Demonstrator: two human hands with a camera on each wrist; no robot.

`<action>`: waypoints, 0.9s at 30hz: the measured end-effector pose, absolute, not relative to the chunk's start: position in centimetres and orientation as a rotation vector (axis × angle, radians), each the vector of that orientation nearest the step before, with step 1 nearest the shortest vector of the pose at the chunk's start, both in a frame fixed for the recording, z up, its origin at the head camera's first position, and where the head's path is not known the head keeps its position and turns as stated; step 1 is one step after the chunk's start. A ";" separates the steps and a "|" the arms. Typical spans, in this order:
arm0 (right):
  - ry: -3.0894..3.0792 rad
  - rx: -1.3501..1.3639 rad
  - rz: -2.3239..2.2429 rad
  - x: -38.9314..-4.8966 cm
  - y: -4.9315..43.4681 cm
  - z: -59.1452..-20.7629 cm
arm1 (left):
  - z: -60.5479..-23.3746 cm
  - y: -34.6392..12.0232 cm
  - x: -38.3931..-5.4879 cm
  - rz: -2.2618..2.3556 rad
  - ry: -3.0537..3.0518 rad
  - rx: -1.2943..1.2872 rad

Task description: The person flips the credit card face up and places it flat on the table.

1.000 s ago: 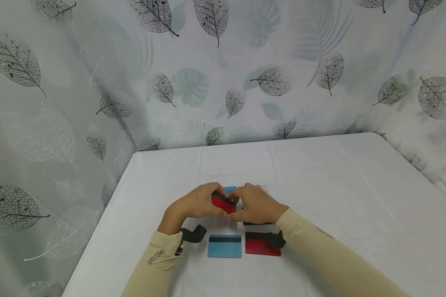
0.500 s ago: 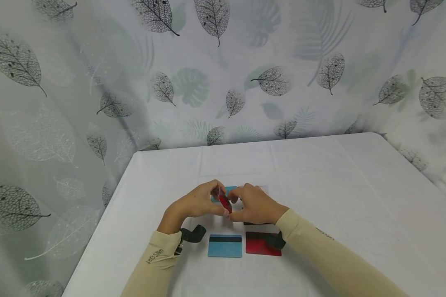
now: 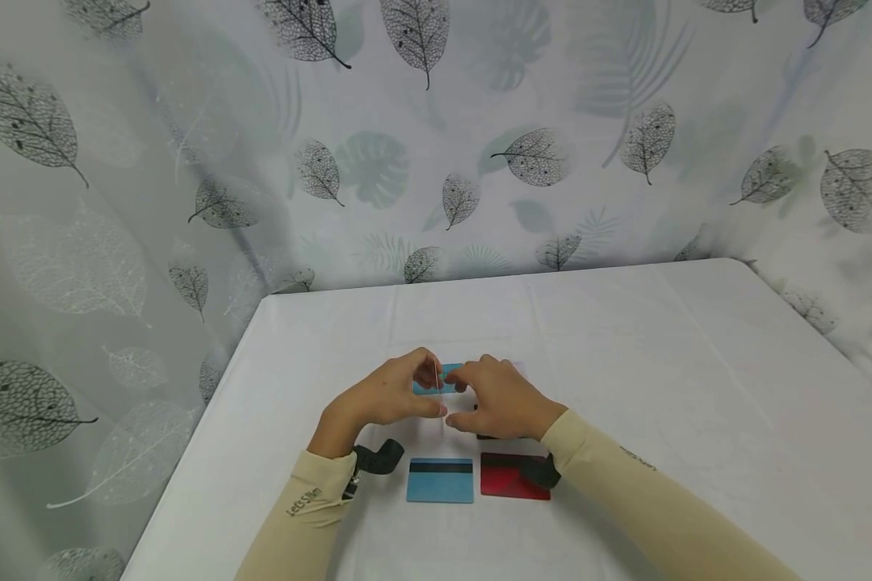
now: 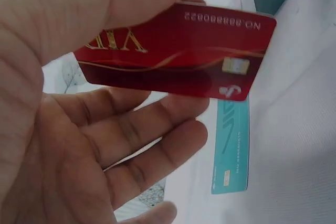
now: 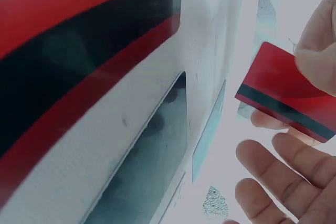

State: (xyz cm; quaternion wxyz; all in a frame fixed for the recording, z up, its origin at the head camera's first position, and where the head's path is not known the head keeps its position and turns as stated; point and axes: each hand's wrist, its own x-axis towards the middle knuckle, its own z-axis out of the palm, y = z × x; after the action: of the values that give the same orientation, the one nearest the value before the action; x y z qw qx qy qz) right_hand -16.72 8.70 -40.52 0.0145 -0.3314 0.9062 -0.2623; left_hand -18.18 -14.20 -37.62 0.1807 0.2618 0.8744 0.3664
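Observation:
My left hand [image 3: 388, 395] pinches a red card [image 4: 178, 56], which stands edge-on in the head view. The left wrist view shows its front, with gold VIP lettering and a chip; the thumb lies over one long edge. The back of the card, with a dark stripe, appears in the right wrist view. Close beside it, my right hand [image 3: 505, 399] has its fingers and thumb loosely bent, a small gap from the card in the head view. A teal VIP card [image 4: 231, 148] lies on the table behind the hands.
On the white table [image 3: 625, 363], a blue striped card [image 3: 439, 484] and another red striped card [image 3: 505, 482] lie in front of the hands. A dark card [image 5: 152, 161] lies partly beneath my right hand. A leaf-patterned curtain [image 3: 480, 161] borders the table.
The held red card has turned from showing its striped red face to standing edge-on in the head view. Both hands have stayed nearly in place.

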 end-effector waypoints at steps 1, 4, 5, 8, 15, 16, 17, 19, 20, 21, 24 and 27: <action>2.845 -1.038 -0.805 -16.8 8.7 -40.6 | -37.6 -14.2 -18.2 1.020 2.479 0.736; 2.897 -1.031 -0.806 -16.7 8.8 -40.5 | -37.7 -14.1 -18.2 0.961 2.526 0.731; 2.909 -1.025 -0.811 -16.7 8.8 -40.4 | -37.8 -14.1 -18.2 0.943 2.540 0.730; 2.933 -1.013 -0.817 -16.6 8.7 -40.2 | -38.0 -14.0 -18.2 0.896 2.573 0.723; 2.990 -1.047 -0.788 -16.5 8.7 -40.1 | -38.1 -13.6 -18.2 0.799 2.617 0.725; 2.995 -1.053 -0.786 -16.5 8.7 -40.1 | -38.1 -13.6 -18.2 0.784 2.626 0.729; 2.999 -1.057 -0.782 -16.5 8.7 -40.1 | -38.1 -13.5 -18.2 0.770 2.634 0.731; 3.009 -1.058 -0.754 -16.5 8.8 -40.1 | -38.1 -13.4 -18.1 0.741 2.647 0.739; 3.014 -1.058 -0.739 -16.5 8.8 -40.2 | -38.2 -13.3 -18.1 0.730 2.653 0.741; 3.019 -1.056 -0.723 -16.5 8.8 -40.2 | -38.2 -13.2 -18.0 0.724 2.654 0.743; 3.032 -1.052 -0.665 -16.5 8.8 -40.2 | -38.2 -13.0 -17.9 0.707 2.654 0.736; 3.037 -1.049 -0.632 -16.5 8.9 -40.2 | -38.2 -12.9 -17.7 0.702 2.654 0.730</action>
State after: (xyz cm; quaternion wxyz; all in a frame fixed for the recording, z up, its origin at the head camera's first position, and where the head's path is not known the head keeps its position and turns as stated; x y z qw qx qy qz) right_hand -16.47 8.86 -40.18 -0.0664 -0.3196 0.9254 -0.1925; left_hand -17.74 -12.88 -38.23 0.1500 0.2541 0.9237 0.2442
